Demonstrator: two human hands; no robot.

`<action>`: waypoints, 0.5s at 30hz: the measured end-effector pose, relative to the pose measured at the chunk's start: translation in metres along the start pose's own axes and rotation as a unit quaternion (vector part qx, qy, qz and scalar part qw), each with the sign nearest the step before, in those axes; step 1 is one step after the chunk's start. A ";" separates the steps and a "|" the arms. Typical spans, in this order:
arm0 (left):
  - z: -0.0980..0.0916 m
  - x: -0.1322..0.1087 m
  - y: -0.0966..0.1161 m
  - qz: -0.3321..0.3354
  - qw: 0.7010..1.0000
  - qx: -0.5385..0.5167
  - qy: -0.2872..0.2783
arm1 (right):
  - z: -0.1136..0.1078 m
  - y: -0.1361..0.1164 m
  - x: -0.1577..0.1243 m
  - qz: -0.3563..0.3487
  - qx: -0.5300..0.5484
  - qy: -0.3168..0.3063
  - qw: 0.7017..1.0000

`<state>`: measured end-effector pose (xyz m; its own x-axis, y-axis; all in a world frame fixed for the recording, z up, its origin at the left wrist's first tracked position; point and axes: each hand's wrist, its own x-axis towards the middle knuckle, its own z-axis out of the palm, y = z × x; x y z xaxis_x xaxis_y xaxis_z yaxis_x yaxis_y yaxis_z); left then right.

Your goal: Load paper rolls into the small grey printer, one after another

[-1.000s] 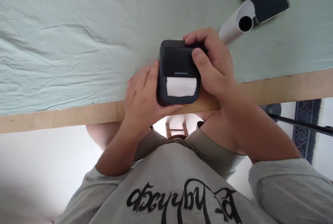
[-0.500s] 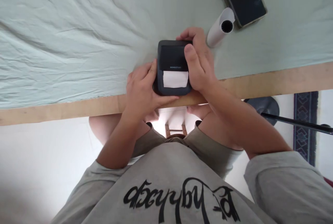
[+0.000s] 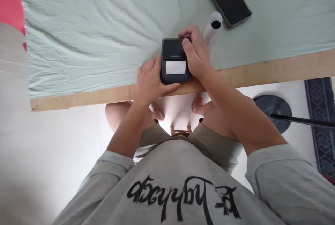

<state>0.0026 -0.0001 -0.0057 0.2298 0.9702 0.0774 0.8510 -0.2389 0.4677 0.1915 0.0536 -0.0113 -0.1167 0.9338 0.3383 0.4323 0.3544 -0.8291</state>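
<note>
A small dark thermal printer [image 3: 175, 50] sits close to the table's front edge, with a white strip of paper [image 3: 176, 67] showing from its slot. My left hand [image 3: 149, 81] is wrapped round its left side, thumb along the near edge. On the opposite side, my right hand [image 3: 196, 52] grips the printer, thumb resting on the lid and fingers curled behind the far corner. Just beyond my right hand stands a white paper roll [image 3: 210, 33] with a dark hollow end facing up.
A black smartphone [image 3: 229, 0] lies beyond the roll on the pale green cloth [image 3: 104, 15]. The wooden table edge [image 3: 261, 69] runs across in front of me. Below, to the right, are a round black stand base [image 3: 273, 108] and a patterned dark rug [image 3: 323, 120].
The view has shifted, so the table's left end and a red area now show. Both hands keep hold of the printer, whose lid looks slightly more tilted.
</note>
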 end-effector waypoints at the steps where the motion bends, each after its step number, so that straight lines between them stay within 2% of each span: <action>1: 0.001 0.000 0.000 -0.003 1.000 0.000 0.006 | 0.000 0.003 -0.001 -0.009 0.013 0.005 1.000; 3: 0.002 -0.001 -0.001 0.000 0.999 -0.033 0.023 | -0.001 0.008 -0.003 -0.022 0.032 0.015 0.999; 6: 0.001 -0.001 -0.005 0.006 0.984 -0.167 0.060 | -0.006 0.015 -0.007 -0.041 0.052 0.000 0.998; 9: -0.007 0.007 -0.009 -0.051 0.950 -0.299 0.073 | -0.014 0.018 -0.008 -0.049 0.065 -0.044 0.996; 11: -0.014 0.019 -0.010 -0.061 0.948 -0.304 0.078 | -0.020 0.016 -0.006 -0.038 0.052 -0.070 0.995; 14: -0.023 0.041 -0.010 -0.041 0.952 -0.288 0.098 | -0.028 0.010 -0.002 -0.024 0.032 -0.093 0.995; 15: -0.024 0.046 -0.009 -0.030 0.960 -0.268 0.076 | -0.030 0.008 -0.001 -0.019 0.027 -0.093 0.995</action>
<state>-0.0055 0.0481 0.0149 0.0818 0.9862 0.1440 0.4854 -0.1656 0.8585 0.2216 0.0542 -0.0045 -0.2980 0.9106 0.2864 0.3762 0.3878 -0.8415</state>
